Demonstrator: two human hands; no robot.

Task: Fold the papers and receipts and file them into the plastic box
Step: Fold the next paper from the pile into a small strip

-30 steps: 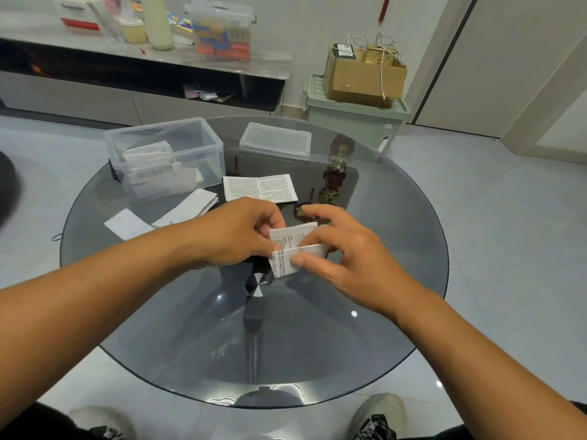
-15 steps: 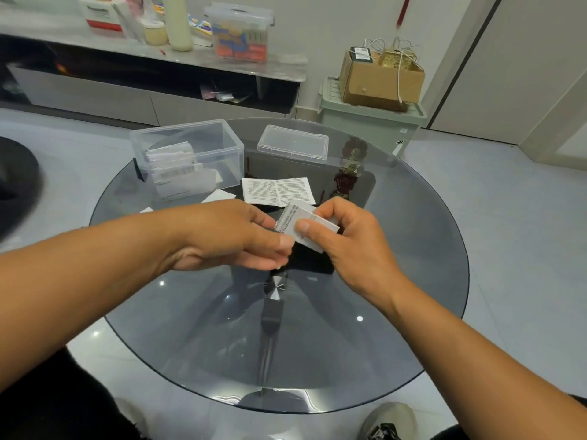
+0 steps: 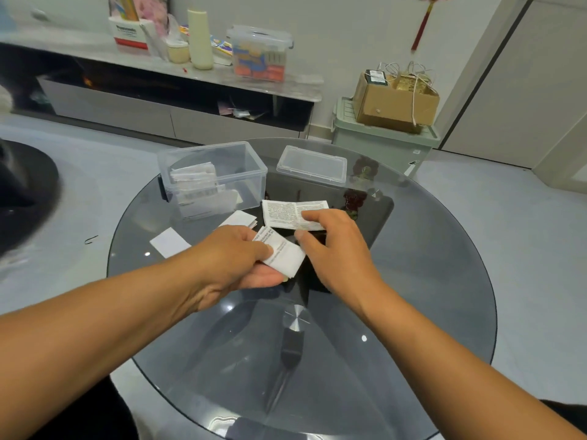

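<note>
I see the round glass table filling most of the view, dark and reflective, with its black stand showing through the top. On its far left stands the clear plastic box, lid off, with several folded papers standing in its left part against the near wall. Just right of the box, also at the far edge, lies the clear lid, flat on the glass.

Near the middle of the table lies a printed leaflet, opened flat. My right hand reaches over it, fingers loosely bent, the fingertips touching the leaflet's right half; I cannot tell whether they pinch it or only rest on it.

My left hand is just beside the right one, nearer to me, palm turned partly up. Its thumb and fingers pinch a folded receipt, which sticks out to the right between the two hands, above the glass. The right thumb is close to the receipt's far edge; whether it touches is unclear.

To the left, on the glass in front of the box, a folded white sheet lies partly hidden behind my left hand, and a small blank white slip lies further left, apart from it.
</note>
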